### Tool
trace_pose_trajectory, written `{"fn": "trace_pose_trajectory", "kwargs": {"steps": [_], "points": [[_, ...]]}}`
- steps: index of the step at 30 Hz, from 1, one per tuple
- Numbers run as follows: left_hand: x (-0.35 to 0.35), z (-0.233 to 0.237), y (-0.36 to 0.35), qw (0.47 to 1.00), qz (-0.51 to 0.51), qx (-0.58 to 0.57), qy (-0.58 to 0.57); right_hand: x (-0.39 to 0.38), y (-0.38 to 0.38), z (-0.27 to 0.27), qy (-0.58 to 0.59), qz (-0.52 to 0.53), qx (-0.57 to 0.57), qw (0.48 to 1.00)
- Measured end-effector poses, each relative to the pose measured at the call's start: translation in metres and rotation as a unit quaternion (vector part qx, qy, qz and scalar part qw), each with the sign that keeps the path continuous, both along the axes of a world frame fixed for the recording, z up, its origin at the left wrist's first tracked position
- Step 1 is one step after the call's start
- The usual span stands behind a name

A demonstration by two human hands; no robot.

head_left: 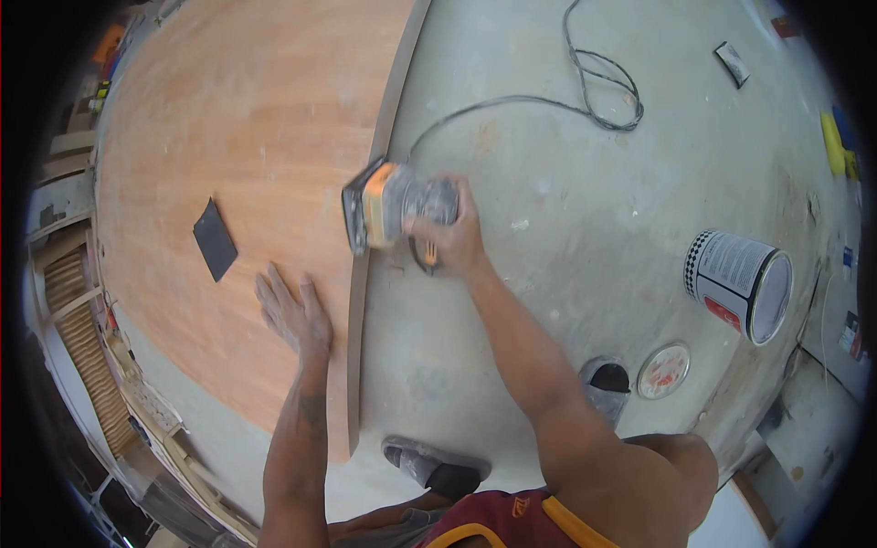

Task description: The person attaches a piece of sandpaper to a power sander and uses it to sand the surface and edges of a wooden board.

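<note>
My right hand (448,233) is wrapped round the body of a dusty orange and grey electric sander (388,203). The sander is tipped on its side, its black pad right at the edge of a large wooden panel (247,119). Flat on the panel's face, fingers stretched out, rests my left hand (297,310). Just beyond those fingers lies a dark sheet of sandpaper (216,240). From the sander a black cord (512,99) runs off to the right and loops on the floor.
On the dusty concrete floor (548,210) to the right stand a paint can (738,285) and a round lid (664,371). A small tube-like item (732,64) lies farther off. Slatted wooden pieces (87,347) line the left side. My sandalled feet (437,464) are near the panel's corner.
</note>
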State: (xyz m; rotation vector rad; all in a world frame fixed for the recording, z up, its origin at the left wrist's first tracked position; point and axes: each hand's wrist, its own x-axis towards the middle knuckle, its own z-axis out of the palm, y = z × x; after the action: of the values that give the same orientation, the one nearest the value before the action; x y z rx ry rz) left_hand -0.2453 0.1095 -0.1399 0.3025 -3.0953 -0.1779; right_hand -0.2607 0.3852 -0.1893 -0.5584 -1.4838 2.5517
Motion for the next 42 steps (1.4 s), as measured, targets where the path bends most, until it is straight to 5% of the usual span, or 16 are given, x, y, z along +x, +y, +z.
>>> {"fn": "trace_pose_trajectory", "kwargs": {"steps": [4,7,12,18,22,26,29,31,32,33,34,35,37,42], "points": [[0.000,-0.001,-0.002,1.000,0.002,-0.011,-0.004,-0.006,0.005,0.006,-0.011,0.007,-0.053,0.999],[0.000,-0.001,-0.001,1.000,-0.005,-0.016,-0.004,-0.042,0.025,-0.004,0.026,-0.030,0.030,0.999],[0.000,0.001,0.003,1.000,-0.005,-0.009,-0.005,-0.083,0.054,0.000,-0.018,-0.034,-0.063,0.997],[0.000,-0.002,0.001,1.000,-0.004,-0.017,-0.004,-0.027,0.020,-0.011,-0.028,-0.005,0.009,1.000],[0.002,-0.007,-0.009,1.000,-0.018,-0.019,0.014,0.016,0.015,0.019,0.008,0.031,0.096,0.995],[0.003,-0.003,-0.003,0.999,-0.036,-0.025,0.027,0.028,0.026,0.059,0.033,0.006,-0.033,0.999],[0.005,0.007,0.014,0.997,0.019,-0.073,-0.015,0.012,0.048,0.095,0.051,-0.039,-0.011,0.998],[0.000,0.000,0.023,0.983,0.148,-0.058,-0.093,-0.013,0.071,0.127,0.066,-0.067,0.028,0.995],[0.000,-0.009,0.014,0.983,0.151,-0.056,-0.087,-0.027,0.083,0.146,0.013,-0.033,-0.076,0.996],[0.006,-0.017,-0.005,0.985,0.044,-0.037,-0.165,-0.039,0.089,0.166,-0.040,0.007,-0.178,0.983],[0.006,-0.001,0.000,0.970,-0.063,-0.016,-0.235,-0.053,0.087,0.174,-0.002,-0.069,-0.164,0.984],[0.004,0.015,0.006,0.975,-0.052,-0.011,-0.215,-0.061,0.091,0.181,0.016,-0.053,-0.162,0.985],[0.011,0.089,0.057,0.912,-0.012,0.222,-0.345,-0.067,0.109,0.208,-0.045,-0.114,-0.305,0.944],[-0.020,0.238,0.162,0.901,-0.106,0.369,-0.200,-0.064,0.162,0.220,-0.046,-0.026,-0.504,0.862]]}}
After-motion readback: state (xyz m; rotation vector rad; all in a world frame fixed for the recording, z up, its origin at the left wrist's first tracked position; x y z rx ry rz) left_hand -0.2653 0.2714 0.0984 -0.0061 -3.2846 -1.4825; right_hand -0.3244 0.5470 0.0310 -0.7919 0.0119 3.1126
